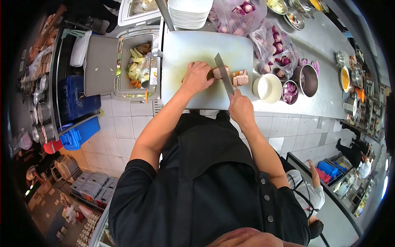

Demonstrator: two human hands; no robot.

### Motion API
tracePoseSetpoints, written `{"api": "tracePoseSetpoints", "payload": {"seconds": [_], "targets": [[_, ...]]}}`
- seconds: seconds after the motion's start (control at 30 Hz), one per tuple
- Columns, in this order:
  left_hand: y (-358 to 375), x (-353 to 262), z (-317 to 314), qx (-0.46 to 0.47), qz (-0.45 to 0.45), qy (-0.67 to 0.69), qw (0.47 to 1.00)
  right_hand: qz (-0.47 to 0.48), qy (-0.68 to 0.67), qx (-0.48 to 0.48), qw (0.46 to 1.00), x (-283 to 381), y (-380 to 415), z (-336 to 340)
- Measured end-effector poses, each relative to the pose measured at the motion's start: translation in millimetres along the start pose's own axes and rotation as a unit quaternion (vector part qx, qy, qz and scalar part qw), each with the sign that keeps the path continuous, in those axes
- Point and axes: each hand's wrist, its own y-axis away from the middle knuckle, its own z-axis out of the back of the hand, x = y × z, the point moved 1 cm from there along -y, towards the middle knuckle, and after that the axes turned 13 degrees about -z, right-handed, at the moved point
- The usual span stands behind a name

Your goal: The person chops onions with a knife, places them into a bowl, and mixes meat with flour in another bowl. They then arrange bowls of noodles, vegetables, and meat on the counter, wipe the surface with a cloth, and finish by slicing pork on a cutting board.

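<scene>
On the white cutting board (181,49), my right hand (241,108) grips a kitchen knife (224,77) by its handle. The broad blade stands across a piece of cooked pork belly (217,73), which has a browned edge. My left hand (197,77) holds that piece from the left, its fingers curled and bunched against the meat. Right of the blade, cut pork slices (240,78) lie close together on the board. The blade hides part of the meat.
A waste bin (117,88) with food scraps adjoins the board's left side. Stacked white plates (190,14) and bags of red onions (240,29) stand behind it. At right are a white container (258,88), a metal pot (314,84) and a cup of cut onion (290,92). Another person (308,191) is behind me.
</scene>
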Motion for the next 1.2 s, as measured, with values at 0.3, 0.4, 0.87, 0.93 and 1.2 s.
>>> {"api": "tracePoseSetpoints", "payload": {"seconds": [0.3,0.4,0.87,0.93,1.2], "targets": [[27,6,35,-0.015,0.082,0.023,0.996,-0.001,-0.039,-0.045,0.998,23,11,24],[35,10,47,-0.023,0.104,0.008,0.994,-0.006,-0.073,-0.058,0.996,32,16,25],[53,-8,50,0.119,0.245,-0.107,0.956,-0.024,-0.002,0.016,1.000,11,4,2],[51,3,40,0.087,0.117,-0.159,0.976,-0.046,-0.015,0.001,0.999,17,9,8],[21,-5,39,0.113,0.087,-0.070,0.987,-0.020,-0.042,0.003,0.999,22,18,-2]]}}
